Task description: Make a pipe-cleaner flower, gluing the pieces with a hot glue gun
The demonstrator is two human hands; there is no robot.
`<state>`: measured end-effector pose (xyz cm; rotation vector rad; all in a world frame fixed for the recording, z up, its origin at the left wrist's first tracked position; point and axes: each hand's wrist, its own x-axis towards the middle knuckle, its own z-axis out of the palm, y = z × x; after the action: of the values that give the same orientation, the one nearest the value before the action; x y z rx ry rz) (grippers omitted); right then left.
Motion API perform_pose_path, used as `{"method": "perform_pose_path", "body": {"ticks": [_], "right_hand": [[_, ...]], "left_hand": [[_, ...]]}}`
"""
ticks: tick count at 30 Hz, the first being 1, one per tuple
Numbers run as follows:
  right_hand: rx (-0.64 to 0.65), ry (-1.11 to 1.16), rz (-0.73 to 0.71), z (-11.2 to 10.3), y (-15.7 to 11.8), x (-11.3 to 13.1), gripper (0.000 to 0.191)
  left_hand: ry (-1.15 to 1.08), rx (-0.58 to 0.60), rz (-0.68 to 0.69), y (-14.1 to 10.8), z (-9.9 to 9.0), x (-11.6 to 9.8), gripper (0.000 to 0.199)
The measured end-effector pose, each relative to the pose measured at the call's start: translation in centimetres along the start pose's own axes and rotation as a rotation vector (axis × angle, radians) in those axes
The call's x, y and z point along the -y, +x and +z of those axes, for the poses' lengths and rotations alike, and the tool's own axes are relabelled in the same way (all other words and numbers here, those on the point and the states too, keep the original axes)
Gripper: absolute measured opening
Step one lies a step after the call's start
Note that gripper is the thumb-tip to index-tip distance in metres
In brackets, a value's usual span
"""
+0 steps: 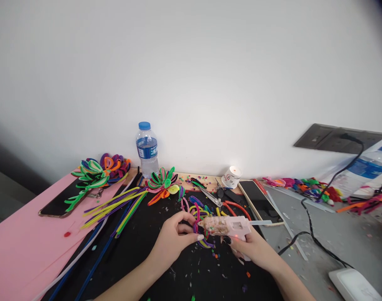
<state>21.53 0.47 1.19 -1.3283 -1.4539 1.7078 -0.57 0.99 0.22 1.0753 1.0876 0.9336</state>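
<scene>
Near the middle of the black mat (137, 255), my left hand (175, 236) pinches a looped pipe-cleaner piece (197, 213) in purple, pink, blue and yellow. My right hand (249, 246) is wrapped round the handle of a pale pink glue gun (236, 225). The gun lies level, its nozzle pointing left and touching or very close to the loops beside my left fingertips. A clear glue stick (261, 223) sticks out of its back end. Small coloured bits are scattered below the piece.
Behind lie red-handled pliers (237, 209), a paper cup (231, 177), a phone (261, 202) and a pipe-cleaner flower (164, 186). Leftward are loose pipe cleaners (115, 205), a water bottle (147, 150) and another phone (60, 198). Black cables (310, 221) and a white device (355, 284) are right.
</scene>
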Motion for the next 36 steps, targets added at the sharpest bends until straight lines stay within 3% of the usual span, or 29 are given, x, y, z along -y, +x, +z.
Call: {"method": "perform_pose_path", "body": {"ticks": [16,36], "right_hand": [[-0.014,-0.009,-0.007,-0.07,0.06,-0.22,0.057],[0.063,-0.070,0.023,-0.80,-0.21,-0.21,0.052]], "left_hand": [[0.014,0.002,0.009,-0.06,-0.17,0.31,0.027],[0.037,-0.022,0.023,-0.10,-0.09,0.02,0.025]]}}
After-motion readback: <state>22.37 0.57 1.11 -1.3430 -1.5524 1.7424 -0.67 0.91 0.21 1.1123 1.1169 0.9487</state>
